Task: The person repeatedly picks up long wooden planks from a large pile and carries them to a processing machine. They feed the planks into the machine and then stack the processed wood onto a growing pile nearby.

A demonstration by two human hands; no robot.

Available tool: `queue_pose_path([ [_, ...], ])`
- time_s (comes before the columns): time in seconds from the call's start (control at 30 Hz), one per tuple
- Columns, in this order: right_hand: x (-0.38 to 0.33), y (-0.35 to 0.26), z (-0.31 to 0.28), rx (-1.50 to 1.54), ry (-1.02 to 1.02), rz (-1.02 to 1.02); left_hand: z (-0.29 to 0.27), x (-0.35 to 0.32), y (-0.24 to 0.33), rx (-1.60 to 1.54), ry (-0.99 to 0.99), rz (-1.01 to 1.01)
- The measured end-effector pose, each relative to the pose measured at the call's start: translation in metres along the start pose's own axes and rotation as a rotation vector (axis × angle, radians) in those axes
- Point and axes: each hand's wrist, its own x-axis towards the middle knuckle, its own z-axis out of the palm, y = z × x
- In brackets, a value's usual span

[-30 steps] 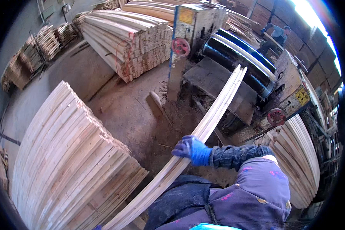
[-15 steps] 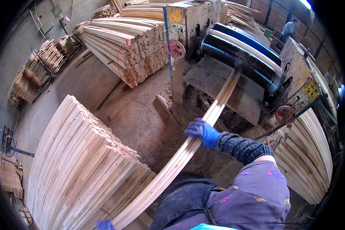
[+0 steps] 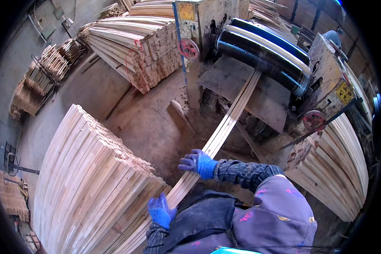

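Long pale boards point(image 3: 224, 127), two or three lying together edge to edge, run from the grey table point(image 3: 258, 99) of the sawing machine down toward the person's lap, one end resting near the black rollers point(image 3: 262, 51) and the other passing below the hands at the lower left. Their long axis goes diagonally, upper right to lower left, and they lie flat with the broad face up. The right hand point(image 3: 197, 162), in a blue glove, lies on top of the boards about midway, fingers spread and pressed down on the wood rather than wrapped round it. The left hand point(image 3: 160, 211), also gloved in blue, is at the near end beside the big stack of cut boards point(image 3: 89, 182); its fingers point upward and look loosely spread, and whether they truly clasp the boards I cannot tell. I judge the step in hand to be drawing the boards off the machine toward the stack; the next move would call for a firmer hold at the near end and a sideways swing to the left, keeping the far end clear of the table edge
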Motion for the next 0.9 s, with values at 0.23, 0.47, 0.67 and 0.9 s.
queue_pose_path([
  [0.23,-0.044,0.109,-0.004,0.123,-0.082,0.045,-0.027,-0.019,0.0,-0.024,0.217,-0.038],
  [0.47,-0.06,0.146,-0.043,-0.257,-0.214,0.441,-0.01,-0.146,-0.132,0.312,0.423,-0.099],
  [0.67,-0.025,0.058,-0.007,-0.012,-0.036,0.131,0.006,-0.066,-0.072,0.315,0.207,-0.346],
  [0.9,0.062,-0.119,0.027,0.585,0.092,-0.315,0.052,-0.018,-0.009,-0.137,0.329,-0.308],
])
